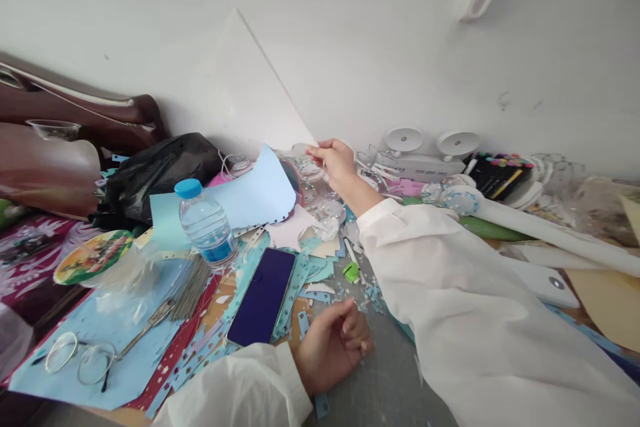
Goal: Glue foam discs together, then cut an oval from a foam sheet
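My right hand [336,161] reaches far across the table toward the wall, fingers pinched on something small and clear that I cannot make out, beside a pile of clear plastic pieces [327,210]. A large white board [240,87] leans on the wall just behind it. My left hand [334,345] rests on the grey table near the front, fingers curled loosely with nothing visible in them, right of a dark smartphone [263,295]. Both arms wear white sleeves.
A water bottle [206,225] with a blue cap stands on light blue paper [250,197]. Scissors [150,327] and eyeglasses [80,360] lie front left. A black bag [155,173], marker set [495,173], white rolls [545,230] and a green sharpener [351,271] crowd the table.
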### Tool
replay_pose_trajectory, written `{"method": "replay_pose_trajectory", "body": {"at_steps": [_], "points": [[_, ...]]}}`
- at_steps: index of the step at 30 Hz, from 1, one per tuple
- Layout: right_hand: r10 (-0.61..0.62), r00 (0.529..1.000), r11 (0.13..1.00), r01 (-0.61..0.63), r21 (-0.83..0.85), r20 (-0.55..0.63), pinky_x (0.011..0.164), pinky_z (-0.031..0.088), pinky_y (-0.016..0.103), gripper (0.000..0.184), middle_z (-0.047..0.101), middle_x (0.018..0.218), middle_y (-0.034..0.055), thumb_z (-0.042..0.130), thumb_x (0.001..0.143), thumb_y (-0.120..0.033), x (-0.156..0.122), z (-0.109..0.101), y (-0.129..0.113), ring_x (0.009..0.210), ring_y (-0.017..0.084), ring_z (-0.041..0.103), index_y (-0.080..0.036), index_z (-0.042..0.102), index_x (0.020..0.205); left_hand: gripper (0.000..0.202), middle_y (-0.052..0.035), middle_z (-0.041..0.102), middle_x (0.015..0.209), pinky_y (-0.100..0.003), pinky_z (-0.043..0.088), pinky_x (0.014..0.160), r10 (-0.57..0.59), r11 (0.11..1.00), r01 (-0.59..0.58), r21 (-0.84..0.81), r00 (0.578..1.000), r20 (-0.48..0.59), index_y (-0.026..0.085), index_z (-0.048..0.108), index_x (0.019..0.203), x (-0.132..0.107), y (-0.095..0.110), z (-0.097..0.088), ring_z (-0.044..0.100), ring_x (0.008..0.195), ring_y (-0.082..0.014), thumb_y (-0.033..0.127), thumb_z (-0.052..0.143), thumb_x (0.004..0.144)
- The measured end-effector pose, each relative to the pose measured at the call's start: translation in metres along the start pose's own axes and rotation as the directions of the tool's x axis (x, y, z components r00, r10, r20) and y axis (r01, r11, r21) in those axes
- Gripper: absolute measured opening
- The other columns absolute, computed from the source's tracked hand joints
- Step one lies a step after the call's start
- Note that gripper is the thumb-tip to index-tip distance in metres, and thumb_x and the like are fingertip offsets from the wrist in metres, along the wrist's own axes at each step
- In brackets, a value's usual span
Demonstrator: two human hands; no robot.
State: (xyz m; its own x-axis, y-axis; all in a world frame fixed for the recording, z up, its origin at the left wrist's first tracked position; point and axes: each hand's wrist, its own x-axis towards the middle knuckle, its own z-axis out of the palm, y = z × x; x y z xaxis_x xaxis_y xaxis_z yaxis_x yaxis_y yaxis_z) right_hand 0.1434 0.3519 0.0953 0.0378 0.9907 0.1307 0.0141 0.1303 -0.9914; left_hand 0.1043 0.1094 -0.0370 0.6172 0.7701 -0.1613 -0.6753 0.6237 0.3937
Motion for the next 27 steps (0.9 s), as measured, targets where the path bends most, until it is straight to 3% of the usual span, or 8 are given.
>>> {"method": "replay_pose_trajectory", "body": {"at_steps": [4,8,12,14,17,20,24,27], "points": [[-0.074,0.979,0.981,0.106,0.165,-0.191,0.066,0.049,0.018,0.007,0.068,0.086,-0.0017,0.061,0.087,-0.015,-0.026,-0.039,-0.032,0.073,0.006,0.064,-0.017,0.056,0.091,0.038,0.0045,0.032,0.055,-0.027,0.037,0.069,0.093,0.992,-0.092,0.082,0.996,-0.014,0.015,0.049,0.058,-0.001,0.006,0.007,0.030,0.054,-0.0091,0.038,0.067,0.082],[-0.088,0.967,0.955,0.150,0.254,-0.238,0.060,0.047,0.018,0.006,0.069,0.084,-0.0013,0.064,0.082,-0.020,-0.091,-0.103,-0.053,0.067,0.006,0.061,-0.020,0.058,0.081,0.022,-0.0033,0.055,0.071,-0.033,0.040,0.089,0.239,0.953,-0.235,0.192,0.971,0.002,0.012,0.066,0.076,-0.004,0.023,0.019,0.051,0.073,-0.0150,0.034,0.071,0.079],[0.012,0.986,0.942,0.043,0.333,-0.163,0.048,0.042,0.021,0.018,0.068,0.080,0.0015,0.080,0.066,-0.031,-0.182,-0.164,-0.039,0.056,0.007,0.053,-0.022,0.064,0.071,0.035,-0.0100,0.063,0.113,-0.037,0.034,0.107,0.432,0.852,-0.424,0.308,0.901,0.044,0.017,0.069,0.102,-0.015,0.043,0.038,0.051,0.114,-0.0251,0.038,0.075,0.075],[0.143,0.973,0.929,-0.070,0.364,-0.179,0.045,0.039,0.021,0.024,0.068,0.077,0.0019,0.085,0.059,-0.033,-0.225,-0.184,-0.020,0.052,0.007,0.049,-0.023,0.066,0.069,0.040,-0.0097,0.061,0.119,-0.038,0.038,0.103,0.529,0.785,-0.505,0.359,0.848,0.037,0.019,0.067,0.103,-0.024,0.047,0.048,0.051,0.117,-0.0257,0.045,0.075,0.074],[0.339,0.931,0.891,-0.271,0.365,-0.137,0.043,0.034,0.022,0.032,0.066,0.072,0.0031,0.088,0.054,-0.040,-0.280,-0.195,0.009,0.048,0.007,0.044,-0.022,0.065,0.066,0.039,-0.0036,0.062,0.089,-0.028,0.048,0.075,0.581,0.735,-0.497,0.460,0.812,-0.051,0.018,0.061,0.081,-0.040,0.037,0.058,0.057,0.086,-0.0175,0.051,0.079,0.067],[0.411,0.909,0.868,-0.366,0.334,-0.071,0.041,0.027,0.022,0.034,0.064,0.067,0.0035,0.085,0.059,-0.047,-0.325,-0.193,0.032,0.044,0.007,0.040,-0.022,0.062,0.067,0.039,0.0052,0.046,0.060,-0.019,0.037,0.052,0.588,0.716,-0.403,0.570,0.788,-0.181,0.018,0.049,0.065,-0.059,0.012,0.059,0.042,0.055,-0.0082,0.041,0.081,0.069],[0.414,0.907,0.903,-0.420,0.090,0.075,0.043,0.017,0.024,0.041,0.052,0.051,-0.0014,0.066,0.075,-0.066,-0.372,-0.192,0.051,0.040,0.009,0.031,-0.025,0.064,0.079,0.054,0.0095,0.028,0.049,-0.017,0.023,0.042,0.644,0.688,-0.246,0.683,0.640,-0.419,0.018,0.037,0.056,-0.087,-0.016,0.056,0.026,0.045,-0.0050,0.046,0.083,0.065],[0.416,0.888,0.909,-0.403,-0.103,0.196,0.047,0.021,0.025,0.050,0.038,0.042,-0.0062,0.054,0.080,-0.072,-0.395,-0.202,0.055,0.040,0.010,0.029,-0.024,0.065,0.084,0.063,0.0101,0.025,0.049,-0.016,0.024,0.041,0.654,0.703,-0.221,0.676,0.573,-0.493,0.019,0.031,0.053,-0.106,-0.021,0.058,0.024,0.045,-0.0045,0.050,0.086,0.057]]}}
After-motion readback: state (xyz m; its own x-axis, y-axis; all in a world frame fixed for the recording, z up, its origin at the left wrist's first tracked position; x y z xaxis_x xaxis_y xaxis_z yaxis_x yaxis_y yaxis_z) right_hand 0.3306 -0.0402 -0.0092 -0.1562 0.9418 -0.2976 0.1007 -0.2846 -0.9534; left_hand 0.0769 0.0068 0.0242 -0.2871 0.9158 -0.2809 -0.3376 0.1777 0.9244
